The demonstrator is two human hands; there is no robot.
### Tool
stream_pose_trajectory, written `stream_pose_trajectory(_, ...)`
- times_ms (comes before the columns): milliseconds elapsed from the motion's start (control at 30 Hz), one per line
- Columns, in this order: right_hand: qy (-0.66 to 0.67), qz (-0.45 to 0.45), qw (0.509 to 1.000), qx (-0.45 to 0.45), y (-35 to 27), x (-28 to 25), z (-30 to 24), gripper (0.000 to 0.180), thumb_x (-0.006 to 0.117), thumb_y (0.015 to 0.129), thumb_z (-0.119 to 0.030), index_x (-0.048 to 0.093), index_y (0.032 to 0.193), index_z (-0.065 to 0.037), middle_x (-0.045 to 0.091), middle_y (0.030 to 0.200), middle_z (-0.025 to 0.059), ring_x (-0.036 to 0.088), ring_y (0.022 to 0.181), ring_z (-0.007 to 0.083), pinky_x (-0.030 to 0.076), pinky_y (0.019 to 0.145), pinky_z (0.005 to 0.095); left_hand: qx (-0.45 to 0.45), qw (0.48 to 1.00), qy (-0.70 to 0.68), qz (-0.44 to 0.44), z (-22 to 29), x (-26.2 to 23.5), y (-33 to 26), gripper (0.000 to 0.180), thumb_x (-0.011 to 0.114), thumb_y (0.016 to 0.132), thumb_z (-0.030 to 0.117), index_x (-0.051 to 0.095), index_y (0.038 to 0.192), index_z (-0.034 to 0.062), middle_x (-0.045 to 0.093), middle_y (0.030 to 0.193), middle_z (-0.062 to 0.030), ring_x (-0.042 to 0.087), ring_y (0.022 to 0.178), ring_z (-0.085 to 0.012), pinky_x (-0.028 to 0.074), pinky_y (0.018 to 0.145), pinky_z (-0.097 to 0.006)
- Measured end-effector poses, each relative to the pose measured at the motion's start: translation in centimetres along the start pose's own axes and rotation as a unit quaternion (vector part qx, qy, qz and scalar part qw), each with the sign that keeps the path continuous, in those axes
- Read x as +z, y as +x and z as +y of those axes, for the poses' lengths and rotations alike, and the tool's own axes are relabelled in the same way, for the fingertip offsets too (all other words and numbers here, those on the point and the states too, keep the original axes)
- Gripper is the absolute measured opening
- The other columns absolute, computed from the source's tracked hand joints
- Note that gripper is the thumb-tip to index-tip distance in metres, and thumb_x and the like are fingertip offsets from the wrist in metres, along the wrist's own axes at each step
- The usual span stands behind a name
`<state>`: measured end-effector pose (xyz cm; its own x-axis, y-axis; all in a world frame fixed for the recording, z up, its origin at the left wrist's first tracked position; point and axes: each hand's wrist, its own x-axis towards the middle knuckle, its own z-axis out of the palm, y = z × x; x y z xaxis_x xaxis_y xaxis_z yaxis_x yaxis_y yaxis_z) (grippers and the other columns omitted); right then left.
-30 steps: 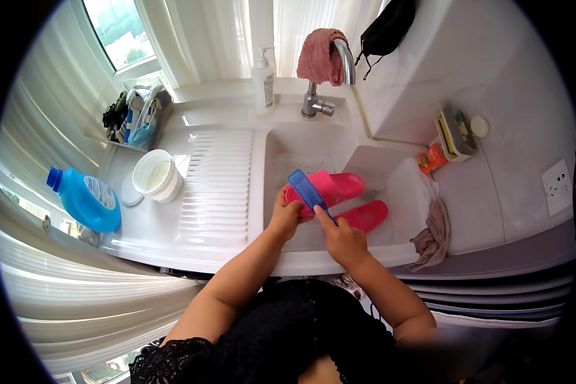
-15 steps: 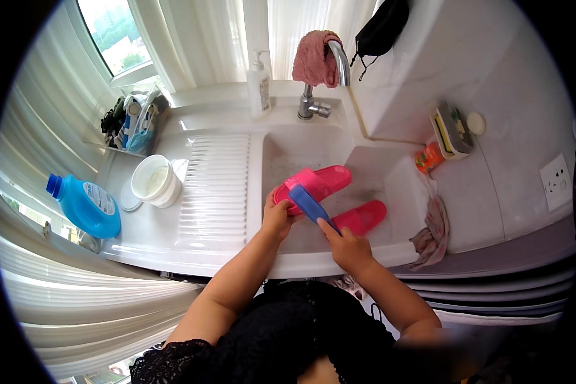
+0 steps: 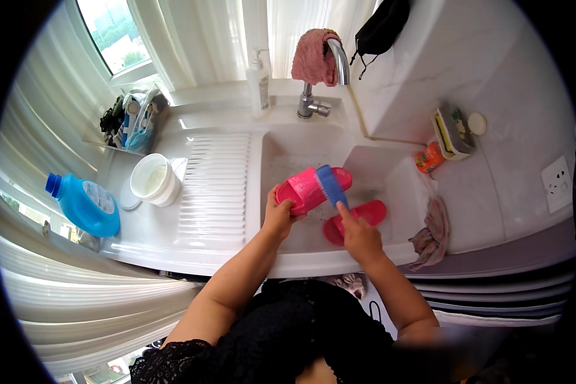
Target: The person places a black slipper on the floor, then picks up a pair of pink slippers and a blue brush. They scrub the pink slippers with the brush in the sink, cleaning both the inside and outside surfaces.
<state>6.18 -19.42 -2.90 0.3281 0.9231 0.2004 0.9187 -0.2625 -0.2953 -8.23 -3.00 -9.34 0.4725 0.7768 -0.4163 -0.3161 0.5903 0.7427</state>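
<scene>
Over the sink basin, my left hand grips a pink slide slipper by its near left end. The slipper looks wet, with some whitish foam on its strap. My right hand is closed round the handle of a blue scrubbing brush, index finger stretched along it. The brush head lies across the slipper near its right end, bristle side to the left. A second pink slipper rests in the basin below, partly hidden by my right hand.
Left of the basin is a ribbed washboard, with a white tub and a blue detergent bottle beyond it. A pump bottle and a tap draped with a pink cloth stand behind. A rag hangs over the right rim.
My right hand has moved the brush up and to the right, from the slipper's strap to its right end. My left hand holds the slipper in nearly the same place.
</scene>
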Motion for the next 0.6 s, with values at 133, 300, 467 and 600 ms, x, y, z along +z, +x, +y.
stream_pose_trajectory(133,-0.042,-0.08,0.991,-0.096,-2.2,0.4,-2.2,0.049,0.052,0.088,-0.016,0.048,0.136,-0.026,0.054,0.069,0.0133,0.057,0.053,0.035,0.048,0.049,0.0483,0.006,1.0,0.0,-0.002,0.1,0.5,-0.1,0.063,0.044,0.081,-0.001,0.025,0.138,0.0169,0.042,0.129,-0.0124,0.056,0.105,-0.0295,0.059,0.07,-0.043)
stream_pose_trajectory(300,-0.034,-0.024,0.998,-0.044,-1.0,0.0,-1.0,0.056,0.054,0.081,-0.011,0.049,0.135,-0.026,0.053,0.067,0.0124,0.057,0.05,0.0336,0.048,0.047,0.0475,0.021,1.0,0.005,-0.018,-0.6,-0.3,0.4,0.063,0.045,0.081,-0.001,0.025,0.139,0.0168,0.041,0.13,-0.0126,0.056,0.106,-0.0301,0.059,0.071,-0.044)
stream_pose_trajectory(467,-0.042,-0.008,0.999,-0.024,-0.4,-0.2,-0.6,0.061,0.053,0.078,-0.009,0.047,0.136,-0.025,0.051,0.065,0.012,0.057,0.049,0.0335,0.048,0.046,0.0478,0.025,1.0,0.009,-0.009,-0.1,-0.1,-0.3,0.061,0.044,0.083,-0.004,0.026,0.138,0.0182,0.045,0.127,-0.0112,0.057,0.105,-0.0285,0.058,0.071,-0.044)
stream_pose_trajectory(600,-0.047,-0.025,0.997,-0.058,-1.9,0.6,-1.5,0.051,0.051,0.085,-0.014,0.048,0.135,-0.025,0.053,0.066,0.0127,0.057,0.051,0.0349,0.047,0.047,0.0479,0.024,0.999,-0.005,-0.023,-0.2,0.1,-0.1,0.063,0.045,0.083,-0.002,0.025,0.139,0.0174,0.041,0.13,-0.0129,0.055,0.107,-0.03,0.058,0.073,-0.045)
